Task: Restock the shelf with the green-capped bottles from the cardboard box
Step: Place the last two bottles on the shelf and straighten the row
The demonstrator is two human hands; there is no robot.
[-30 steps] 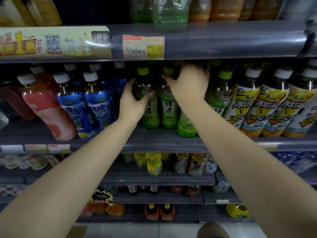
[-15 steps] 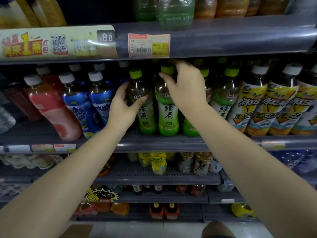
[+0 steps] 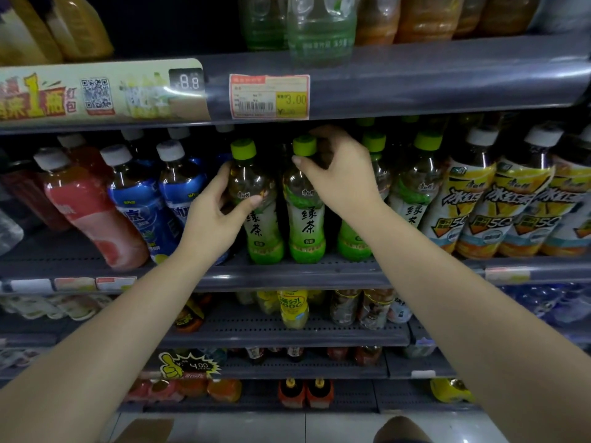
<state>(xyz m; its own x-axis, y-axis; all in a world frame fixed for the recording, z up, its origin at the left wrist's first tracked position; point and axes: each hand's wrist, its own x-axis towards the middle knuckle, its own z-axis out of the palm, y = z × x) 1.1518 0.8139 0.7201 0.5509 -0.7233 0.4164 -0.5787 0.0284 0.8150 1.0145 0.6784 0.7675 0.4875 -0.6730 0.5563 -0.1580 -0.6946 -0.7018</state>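
a dim shop aisle with grey metal shelving in several tiers. the top shelf edge (image 3: 415, 81) carries a yellow promo strip (image 3: 96, 94) and a pink price tag (image 3: 269, 96). white-capped blue bottles (image 3: 153, 199) and yellow-labelled bottles (image 3: 499, 206) stand on the middle tier. the pale floor (image 3: 271, 426) reflects some light.

Blue-labelled bottles (image 3: 140, 199) with white caps stand left on the middle tier, beside a tilted red-labelled bottle (image 3: 86, 212). To the right stand yellow-labelled bottles (image 3: 508, 203) with white caps. A price tag (image 3: 269, 96) reading 3.00 and a promotional strip (image 3: 96, 94) sit on the rail above. Lower down, a yellow bottle (image 3: 293, 306) stands near a black 4.00 starburst sign (image 3: 192, 366).
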